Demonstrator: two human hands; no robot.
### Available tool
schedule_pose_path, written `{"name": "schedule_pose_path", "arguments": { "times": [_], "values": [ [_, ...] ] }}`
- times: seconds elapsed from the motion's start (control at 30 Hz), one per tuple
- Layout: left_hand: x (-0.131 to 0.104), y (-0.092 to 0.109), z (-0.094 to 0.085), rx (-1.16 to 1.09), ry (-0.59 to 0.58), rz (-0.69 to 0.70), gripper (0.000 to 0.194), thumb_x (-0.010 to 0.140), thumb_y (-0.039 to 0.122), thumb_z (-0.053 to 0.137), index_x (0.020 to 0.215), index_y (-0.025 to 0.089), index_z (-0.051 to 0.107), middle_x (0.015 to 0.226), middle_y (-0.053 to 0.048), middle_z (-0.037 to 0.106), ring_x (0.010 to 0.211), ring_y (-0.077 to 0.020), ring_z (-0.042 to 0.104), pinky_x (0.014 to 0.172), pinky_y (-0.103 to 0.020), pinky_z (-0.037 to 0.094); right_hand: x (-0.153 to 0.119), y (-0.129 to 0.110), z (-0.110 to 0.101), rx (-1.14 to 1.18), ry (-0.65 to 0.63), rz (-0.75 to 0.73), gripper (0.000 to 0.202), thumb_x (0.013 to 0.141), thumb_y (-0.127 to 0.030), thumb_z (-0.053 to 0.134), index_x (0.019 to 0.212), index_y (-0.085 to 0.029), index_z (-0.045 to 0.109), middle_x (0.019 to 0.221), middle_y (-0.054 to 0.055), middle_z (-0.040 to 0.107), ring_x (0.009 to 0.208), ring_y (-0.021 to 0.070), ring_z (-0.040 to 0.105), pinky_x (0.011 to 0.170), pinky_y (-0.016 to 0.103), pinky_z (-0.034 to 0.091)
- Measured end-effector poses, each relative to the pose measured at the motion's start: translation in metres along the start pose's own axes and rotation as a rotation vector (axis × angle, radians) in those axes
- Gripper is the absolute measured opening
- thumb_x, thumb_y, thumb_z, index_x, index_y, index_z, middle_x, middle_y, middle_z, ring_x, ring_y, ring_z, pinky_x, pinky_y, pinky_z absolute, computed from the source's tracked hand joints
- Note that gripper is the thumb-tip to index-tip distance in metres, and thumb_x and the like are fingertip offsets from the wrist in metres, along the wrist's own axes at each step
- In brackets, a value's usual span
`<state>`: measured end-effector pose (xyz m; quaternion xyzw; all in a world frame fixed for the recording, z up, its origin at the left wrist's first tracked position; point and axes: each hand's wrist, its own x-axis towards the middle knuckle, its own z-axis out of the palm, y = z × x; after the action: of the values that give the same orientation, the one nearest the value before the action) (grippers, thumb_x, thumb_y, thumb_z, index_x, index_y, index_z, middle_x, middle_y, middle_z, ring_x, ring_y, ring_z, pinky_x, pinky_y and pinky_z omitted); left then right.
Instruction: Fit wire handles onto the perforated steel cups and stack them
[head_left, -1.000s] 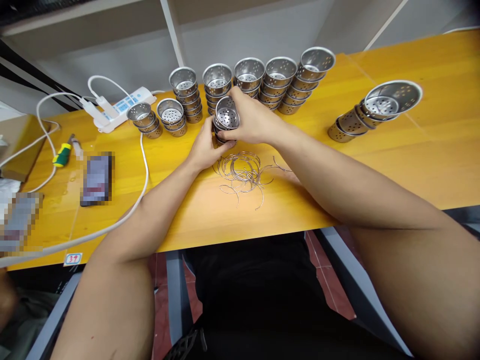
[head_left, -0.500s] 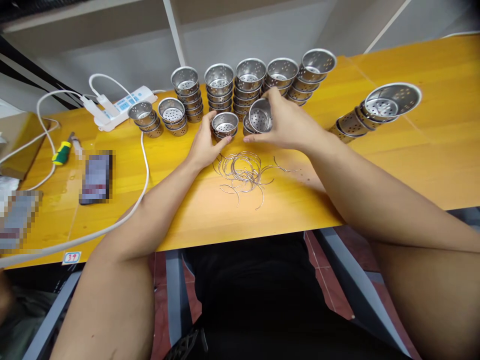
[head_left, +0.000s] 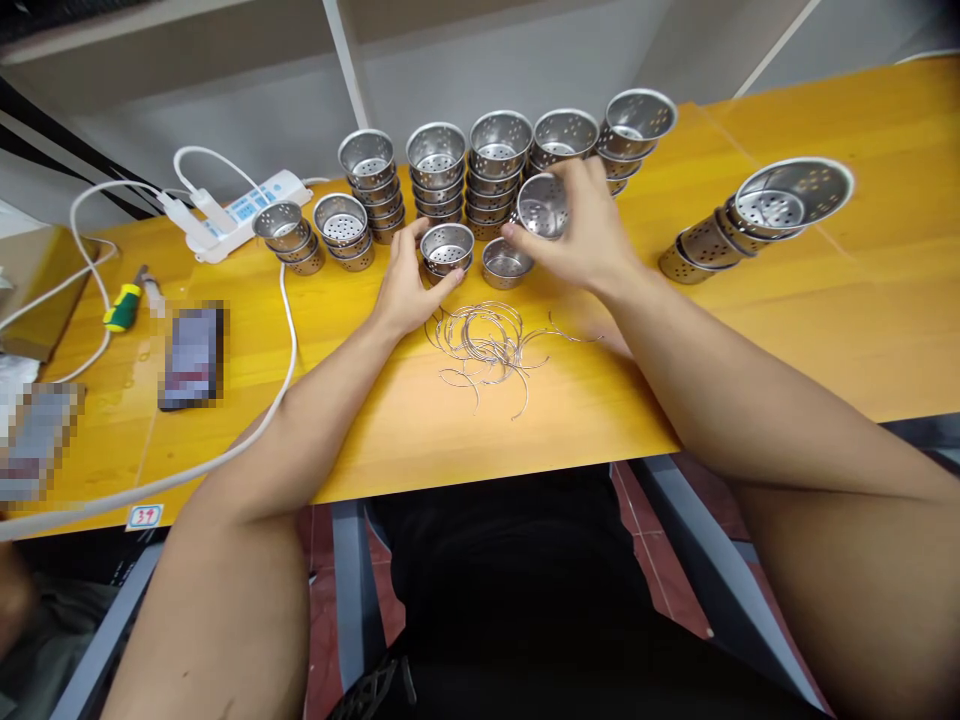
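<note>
- Left hand (head_left: pixel 405 285) was curled around the small cup stack (head_left: pixel 448 248), just behind and left of the wire pile; thumb on the near side, fingers on the far side.
- Right hand (head_left: pixel 589 225) was pinching the held cup (head_left: pixel 543 208) between thumb and fingers, behind and a bit right of the wire pile. Cup was tilted, perforated steel.
- The single cup (head_left: pixel 508 265) stood upright directly behind the wire pile, below the right thumb. Couldn't tell if the held cup touched it.
- Wire pile (head_left: pixel 487 340): loose thin metal rings and curved pieces, tangled, flat on the desk (head_left: pixel 570 425).
- Five tall cup stacks (head_left: pixel 499 155) stood in a row farther behind the wire pile; right hand partly hid the ones at that end.
- Two short cup stacks (head_left: pixel 341 225) were behind and left of the wire pile.
- The right-hand cup stack (head_left: pixel 709 240) was well right of the wire pile, leaning in this view.
- Power strip (head_left: pixel 251 212), plugs in, sat far left and behind the wire pile; white cable (head_left: pixel 293 340) ran left of the pile.
- Green-yellow screwdriver (head_left: pixel 124 308) and two pixelated devices (head_left: pixel 193 355) lay well left of the wire pile.
</note>
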<state>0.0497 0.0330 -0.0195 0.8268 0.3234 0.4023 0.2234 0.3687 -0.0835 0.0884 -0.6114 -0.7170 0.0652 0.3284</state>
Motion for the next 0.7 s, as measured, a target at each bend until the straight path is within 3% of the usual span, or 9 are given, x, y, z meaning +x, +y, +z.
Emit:
{"name": "schedule_pose_path", "arguments": {
  "times": [0.07, 0.17, 0.33, 0.43, 0.53, 0.63, 0.7],
  "values": [
    [0.002, 0.013, -0.007, 0.035, 0.027, 0.048, 0.122, 0.095, 0.108, 0.08, 0.183, 0.033, 0.042, 0.191, -0.023, 0.053, 0.188, -0.0509, 0.05, 0.161, -0.079, 0.037, -0.003, -0.01, -0.016, -0.015, 0.006, -0.021, 0.109, 0.108, -0.097, 0.068, 0.199, -0.05, 0.032, 0.171, 0.017, 0.073, 0.175, 0.0567, 0.044, 0.145, 0.084, 0.041],
    [0.002, 0.042, -0.017, 0.083, 0.017, 0.157, 0.116, 0.099, 0.106, 0.077, 0.185, 0.035, 0.044, 0.196, -0.02, 0.051, 0.193, -0.0502, 0.044, 0.166, -0.077, 0.027, -0.011, -0.033, -0.027, -0.02, -0.061, -0.093, 0.12, 0.105, -0.09, 0.076, 0.205, -0.05, 0.022, 0.173, 0.015, 0.073, 0.177, 0.0585, 0.044, 0.145, 0.087, 0.041],
    [-0.006, 0.073, -0.015, 0.08, -0.111, 0.191, 0.131, 0.093, 0.114, 0.076, 0.192, 0.039, 0.036, 0.197, -0.018, 0.056, 0.189, -0.0515, 0.053, 0.161, -0.079, 0.039, -0.027, -0.072, -0.001, 0.049, -0.138, -0.187, 0.122, 0.103, -0.078, 0.092, 0.203, -0.044, 0.03, 0.187, 0.015, 0.063, 0.171, 0.0585, 0.059, 0.14, 0.082, 0.055],
    [-0.009, 0.071, -0.009, 0.075, -0.091, 0.173, 0.135, 0.093, 0.12, 0.066, 0.196, 0.04, 0.03, 0.198, -0.019, 0.055, 0.19, -0.0518, 0.053, 0.16, -0.078, 0.042, -0.03, -0.081, 0.012, 0.101, -0.132, -0.214, 0.117, 0.105, -0.069, 0.093, 0.201, -0.036, 0.034, 0.191, 0.018, 0.06, 0.174, 0.0563, 0.061, 0.141, 0.076, 0.057],
    [-0.008, 0.061, -0.003, 0.078, -0.027, 0.176, 0.136, 0.097, 0.121, 0.058, 0.2, 0.041, 0.017, 0.203, -0.018, 0.047, 0.196, -0.0511, 0.044, 0.164, -0.078, 0.036, -0.029, -0.076, 0.006, 0.115, -0.144, -0.208, 0.117, 0.105, -0.072, 0.093, 0.2, -0.032, 0.038, 0.189, 0.021, 0.061, 0.17, 0.0559, 0.064, 0.138, 0.074, 0.061],
    [-0.004, 0.048, -0.003, 0.084, 0.044, 0.157, 0.135, 0.104, 0.114, 0.055, 0.201, 0.042, -0.002, 0.205, -0.019, 0.041, 0.197, -0.0482, 0.044, 0.167, -0.075, 0.032, -0.027, -0.062, -0.007, 0.14, -0.199, -0.167, 0.085, 0.114, -0.075, 0.08, 0.184, -0.031, 0.062, 0.168, 0.021, 0.076, 0.141, 0.0493, 0.079, 0.125, 0.07, 0.067],
    [0.0, 0.037, -0.006, 0.097, 0.097, 0.129, 0.137, 0.105, 0.112, 0.057, 0.201, 0.042, -0.011, 0.206, -0.02, 0.039, 0.195, -0.0467, 0.048, 0.167, -0.072, 0.034, -0.026, -0.052, -0.009, 0.145, -0.349, -0.217, 0.064, 0.117, -0.074, 0.074, 0.164, -0.031, 0.079, 0.148, 0.018, 0.083, 0.124, 0.0437, 0.082, 0.118, 0.067, 0.069]
  ]
}}
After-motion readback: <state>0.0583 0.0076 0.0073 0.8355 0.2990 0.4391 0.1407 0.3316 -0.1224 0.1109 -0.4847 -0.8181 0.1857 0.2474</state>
